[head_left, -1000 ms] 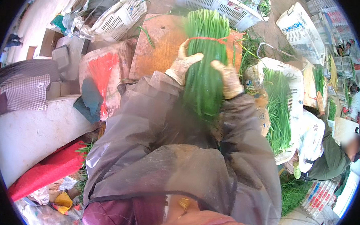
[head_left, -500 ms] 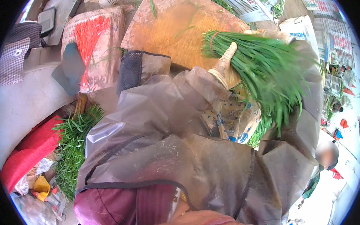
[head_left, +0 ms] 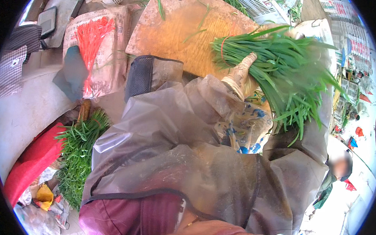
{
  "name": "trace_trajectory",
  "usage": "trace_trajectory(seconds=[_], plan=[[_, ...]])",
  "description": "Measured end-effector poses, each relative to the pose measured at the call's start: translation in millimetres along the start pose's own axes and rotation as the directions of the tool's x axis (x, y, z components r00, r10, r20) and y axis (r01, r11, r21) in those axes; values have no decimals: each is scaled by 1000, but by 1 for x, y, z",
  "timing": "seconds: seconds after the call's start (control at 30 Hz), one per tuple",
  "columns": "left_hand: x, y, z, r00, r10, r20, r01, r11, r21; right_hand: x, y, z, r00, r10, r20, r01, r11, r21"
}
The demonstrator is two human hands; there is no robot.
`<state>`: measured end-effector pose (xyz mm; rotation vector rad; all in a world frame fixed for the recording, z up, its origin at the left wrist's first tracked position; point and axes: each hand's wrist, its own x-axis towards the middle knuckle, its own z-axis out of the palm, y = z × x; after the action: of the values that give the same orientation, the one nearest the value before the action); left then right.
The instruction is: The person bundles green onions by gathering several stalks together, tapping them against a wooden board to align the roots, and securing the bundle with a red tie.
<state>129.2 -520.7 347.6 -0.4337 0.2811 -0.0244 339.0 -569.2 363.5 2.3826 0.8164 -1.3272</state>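
A big bundle of long green leaves, like garlic chives [head_left: 282, 67], lies over the right edge of a worn wooden board [head_left: 179, 24]. A thin red tie [head_left: 223, 47] circles its left end. My left hand [head_left: 243, 71], pale and wrapped-looking, closes on the bundle from the near side, thumb across the leaves; its other fingers are hidden. Loose leaf ends fan out blurred to the right and hang over my right sleeve [head_left: 317, 131]. My right hand is mostly behind the leaves near the board's right corner; its fingers cannot be made out.
Red ties [head_left: 92, 42] lie on a pale sack-covered stack [head_left: 114, 68] at left. Another green bunch [head_left: 79, 154] sits low at left beside red cloth [head_left: 37, 161]. White crates [head_left: 260, 9] stand beyond the board. A person [head_left: 339, 170] is far right.
The leaf ends have swung and spread outward to the right and up. My left hand and the bundle have shifted slightly right and nearer in the picture.
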Motion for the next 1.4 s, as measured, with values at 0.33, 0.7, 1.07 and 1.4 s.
trace_trajectory(seconds=[0.33, 0.7, 1.07, 1.4], plan=[[5, 58, -20, 796, 465, 389, -399, -81, 913, -71, -54, 158, 871, 4, -492, 485, 155, 860], [20, 241, -20, 983, 67, -170, 109, -960, 257, -1, -136, 212, 832, -478, -283, 549, 630, 549], [31, 154, 37, 950, -113, 292, -164, -974, 156, -2, -16, 160, 904, -62, -423, 282, 831, 481], [80, 85, -34, 957, 103, 273, 153, -974, -167, 3, -59, 187, 585, 217, -781, 762, -476, 438]])
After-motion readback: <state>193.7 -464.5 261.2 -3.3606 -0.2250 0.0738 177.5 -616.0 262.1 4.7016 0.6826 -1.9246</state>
